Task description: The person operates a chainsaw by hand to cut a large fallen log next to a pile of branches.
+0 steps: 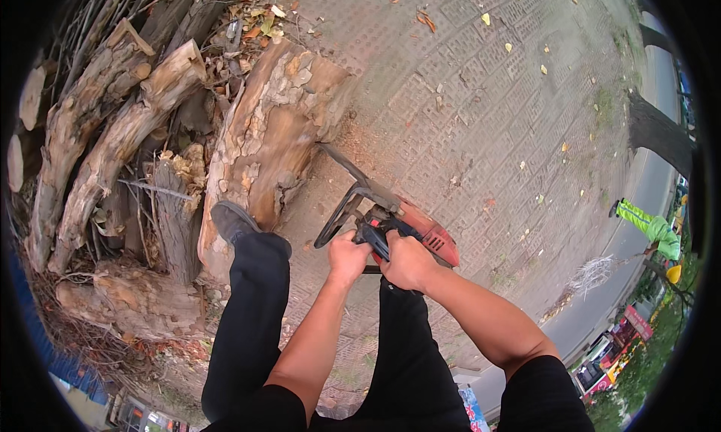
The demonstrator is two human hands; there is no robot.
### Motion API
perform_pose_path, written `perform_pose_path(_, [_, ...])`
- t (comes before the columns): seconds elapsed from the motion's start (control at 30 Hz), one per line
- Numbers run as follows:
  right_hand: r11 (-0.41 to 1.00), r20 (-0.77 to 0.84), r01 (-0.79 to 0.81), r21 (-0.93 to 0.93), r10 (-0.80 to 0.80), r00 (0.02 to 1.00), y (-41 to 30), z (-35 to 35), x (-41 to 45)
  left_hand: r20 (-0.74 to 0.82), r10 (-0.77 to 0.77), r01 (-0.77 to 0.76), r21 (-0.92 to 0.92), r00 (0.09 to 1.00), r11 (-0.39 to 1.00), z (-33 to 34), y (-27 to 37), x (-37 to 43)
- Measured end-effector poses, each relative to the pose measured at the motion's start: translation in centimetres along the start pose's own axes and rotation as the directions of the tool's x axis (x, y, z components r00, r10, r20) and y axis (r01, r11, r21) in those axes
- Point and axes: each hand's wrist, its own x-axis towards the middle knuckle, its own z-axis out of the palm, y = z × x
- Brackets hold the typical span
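Note:
My left hand (350,255) and my right hand (409,259) are side by side, both closed on the dark handles of a red and black chainsaw (419,220). Its guide bar (343,160) points up and left. The bar's tip meets the side of a thick log with peeling bark (265,133); whether it is in the wood I cannot tell. Reddish sawdust (360,144) lies on the paving beside the log. My shoe (232,220) rests on the log's lower part. The other foot is hidden.
Cut logs (121,133) and thin branches are piled at the left. Another log (135,302) lies at lower left. Brick paving (479,122) with scattered leaves stretches right to a tree trunk (656,129) and a road. A person in bright green clothing (656,229) stands there near a twig broom (594,274).

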Motion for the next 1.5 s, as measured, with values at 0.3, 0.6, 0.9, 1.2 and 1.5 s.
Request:
perform_pose_path(0.3, [0.999, -0.006, 0.025, -0.034, -0.025, 1.000, -0.5, -0.7, 0.9, -0.050, -0.030, 0.030, -0.006, 0.998, 1.000, -0.2, 2.2, 0.5])
perform_pose_path(0.6, [0.998, 0.097, -0.033, -0.046, 0.037, 0.995, -0.2, -0.7, -3.5, -0.035, -0.044, 0.046, 0.029, 0.998, 0.999, 0.7, -0.7, -3.3])
perform_pose_path(0.9, [0.998, -0.022, 0.058, -0.035, -0.059, 0.998, -1.1, -0.6, 1.9, -0.081, 0.020, -0.021, -0.003, 0.996, 1.000, -0.9, 0.9, 1.3])
perform_pose_path(1.2, [1.000, 0.064, -0.001, 0.003, 0.001, 0.998, -0.2, -0.8, -2.8, -0.048, -0.072, 0.073, 0.026, 0.996, 0.997, 0.3, 0.8, -3.3])
perform_pose_path(1.5, [0.999, -0.009, 0.035, -0.001, -0.035, 0.999, -0.1, 0.6, 3.2, -0.062, -0.022, 0.022, 0.009, 0.998, 1.000, -1.1, 0.8, 2.5])
